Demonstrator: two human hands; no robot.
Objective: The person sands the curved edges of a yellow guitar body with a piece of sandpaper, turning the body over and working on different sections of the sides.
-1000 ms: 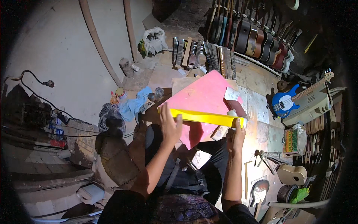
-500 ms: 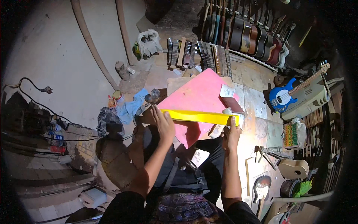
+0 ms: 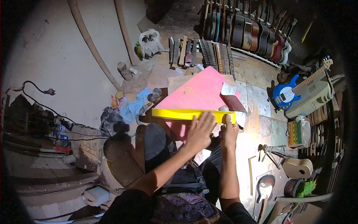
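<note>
A glossy yellow slab (image 3: 175, 113) with curved edges is held up edge-on over my lap; its broad face is hidden, so I cannot tell its kind. My right hand (image 3: 229, 133) grips its right end, the thumb up against the yellow edge. My left hand (image 3: 201, 130) lies with fingers stretched out against the near side of the edge, right of its middle. Behind the slab, a pink board (image 3: 201, 89) lies on a low surface. A dark red sheet (image 3: 235, 102) and a white paper label (image 3: 228, 89) rest on the board's right corner.
Beyond the board lie rows of metal tools (image 3: 210, 52). Guitars (image 3: 257, 37) hang in a row at the back. A blue bass guitar (image 3: 286, 93) leans at the right. To the left are a light blue cloth (image 3: 132, 108), an open can (image 3: 120, 95) and a black plastic bag (image 3: 112, 121).
My left hand has moved from the yellow slab's left end rightward along its edge, close to my right hand. The slab has tilted slightly, its left end a little nearer the left.
</note>
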